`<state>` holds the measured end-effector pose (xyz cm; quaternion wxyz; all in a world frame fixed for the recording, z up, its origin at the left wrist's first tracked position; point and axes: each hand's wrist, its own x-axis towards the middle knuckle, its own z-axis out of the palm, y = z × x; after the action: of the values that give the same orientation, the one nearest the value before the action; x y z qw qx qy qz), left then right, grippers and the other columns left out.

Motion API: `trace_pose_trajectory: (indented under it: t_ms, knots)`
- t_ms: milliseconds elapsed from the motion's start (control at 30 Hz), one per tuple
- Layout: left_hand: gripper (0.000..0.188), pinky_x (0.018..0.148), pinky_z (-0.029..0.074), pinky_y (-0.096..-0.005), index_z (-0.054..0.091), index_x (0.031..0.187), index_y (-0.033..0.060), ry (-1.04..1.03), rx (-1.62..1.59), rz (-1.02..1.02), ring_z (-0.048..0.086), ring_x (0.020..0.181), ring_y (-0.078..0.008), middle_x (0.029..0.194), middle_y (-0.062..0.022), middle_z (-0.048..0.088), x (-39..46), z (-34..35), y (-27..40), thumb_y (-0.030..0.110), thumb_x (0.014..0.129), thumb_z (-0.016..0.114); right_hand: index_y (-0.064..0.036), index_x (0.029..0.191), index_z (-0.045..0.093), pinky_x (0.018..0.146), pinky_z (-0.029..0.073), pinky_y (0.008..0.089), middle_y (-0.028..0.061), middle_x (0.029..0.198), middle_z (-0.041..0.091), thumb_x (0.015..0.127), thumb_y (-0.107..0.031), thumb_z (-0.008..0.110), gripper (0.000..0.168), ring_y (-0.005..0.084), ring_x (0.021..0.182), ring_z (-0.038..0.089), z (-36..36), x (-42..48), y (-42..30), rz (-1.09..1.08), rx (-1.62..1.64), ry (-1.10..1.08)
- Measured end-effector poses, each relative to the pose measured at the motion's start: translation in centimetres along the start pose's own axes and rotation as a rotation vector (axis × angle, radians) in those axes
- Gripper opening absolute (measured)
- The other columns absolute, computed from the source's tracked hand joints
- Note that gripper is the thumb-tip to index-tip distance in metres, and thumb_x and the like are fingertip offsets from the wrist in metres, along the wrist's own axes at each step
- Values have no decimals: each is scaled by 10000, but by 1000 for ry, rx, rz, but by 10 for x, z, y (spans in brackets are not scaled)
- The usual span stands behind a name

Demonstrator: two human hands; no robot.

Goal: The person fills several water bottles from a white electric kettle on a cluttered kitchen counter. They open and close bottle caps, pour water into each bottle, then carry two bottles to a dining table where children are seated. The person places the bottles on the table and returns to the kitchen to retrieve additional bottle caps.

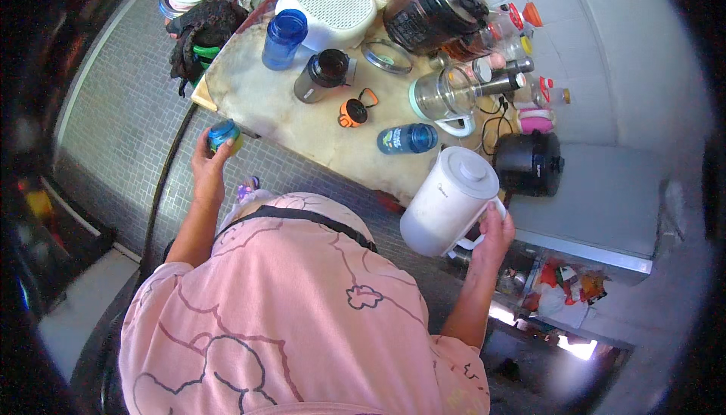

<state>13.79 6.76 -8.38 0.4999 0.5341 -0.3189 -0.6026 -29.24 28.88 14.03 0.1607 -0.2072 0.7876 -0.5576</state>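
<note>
My left hand (210,159) grips a small blue and yellow-green bottle cap (225,134), held out past the table's near left corner. In my right hand (495,230) is the handle of a white Midea electric kettle (442,205), its lid on, in front of the table's near edge. Close to the kettle a blue bottle (407,138) with printed writing stands on the tabletop (317,137). Farther left on it are an orange bottle cap with a loop (353,113), a dark grey bottle (321,76) and a translucent blue bottle (284,39).
A white appliance with a perforated top (326,6), a large black thermos jug (431,13) and a glass pitcher (445,94) stand behind. A round lid (387,56) lies between them. At right, a black pot (528,163) sits on a grey surface (601,205). A dark cloth (207,32) hangs at left.
</note>
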Motion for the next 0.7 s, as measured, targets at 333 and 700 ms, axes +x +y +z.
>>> trace_pose_trajectory:
  t_ms: [333, 700]
  knots:
    - [743, 1046, 417, -379, 439, 1405, -8, 11, 0, -33, 548, 1185, -266, 1285, -157, 558, 7, 7, -4, 241, 799, 789, -8, 1056, 675, 651, 442, 218, 26, 925, 675, 872, -158, 732, 244, 76, 779, 590, 2, 7, -14, 7, -94, -43]
    - [731, 1038, 417, -366, 460, 1390, -7, 6, 39, -48, 553, 1172, -260, 1259, -162, 572, 6, 11, -3, 256, 793, 790, 5, 1054, 685, 714, 473, 261, 37, 954, 685, 870, -165, 731, 256, 100, 806, 602, 1, 23, -15, -5, -192, -77]
